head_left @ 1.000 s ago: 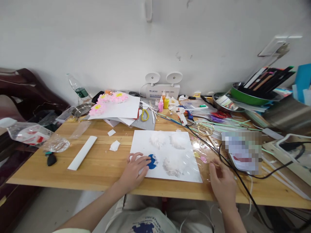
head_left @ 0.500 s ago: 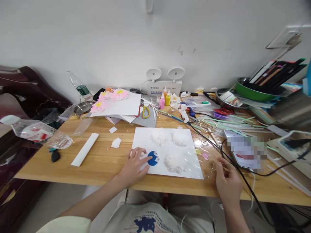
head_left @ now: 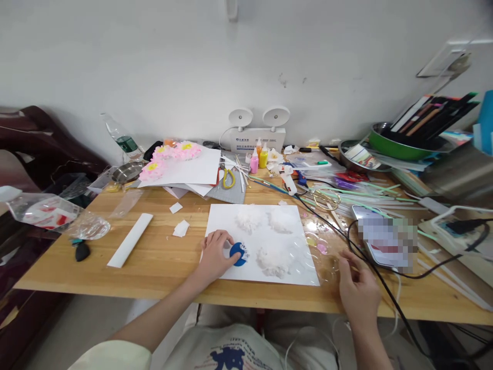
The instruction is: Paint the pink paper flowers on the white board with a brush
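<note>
On a white sheet of paper (head_left: 221, 213) lies a flat blue disc (head_left: 238, 255) with a whitish frayed patch at its upper right. My left hand (head_left: 215, 255) grips it at the left side, its thumb on the disc and its bent index finger at the upper edge. Three white fluffy clumps (head_left: 272, 261) are on the same sheet. To the right, my right hand (head_left: 358, 282) rests by the table edge, fingers curled and thumb close to the index finger. Whatever those fingers may hold is hidden. Clear and coloured small discs (head_left: 322, 249) lie beside it.
A phone (head_left: 379, 239) and a black cable (head_left: 356, 246) lie at the right. Behind are a glue gun (head_left: 288, 181), yellow-handled scissors (head_left: 228, 179), paint bottles (head_left: 254, 162) and pink flowers (head_left: 154, 167) on paper. A plastic bottle (head_left: 54, 213) and white strip (head_left: 130, 240) are left.
My left index finger has left the middle of the disc and bent back to its upper edge; the thumb now touches the disc. The right hand keeps its curled pose.
</note>
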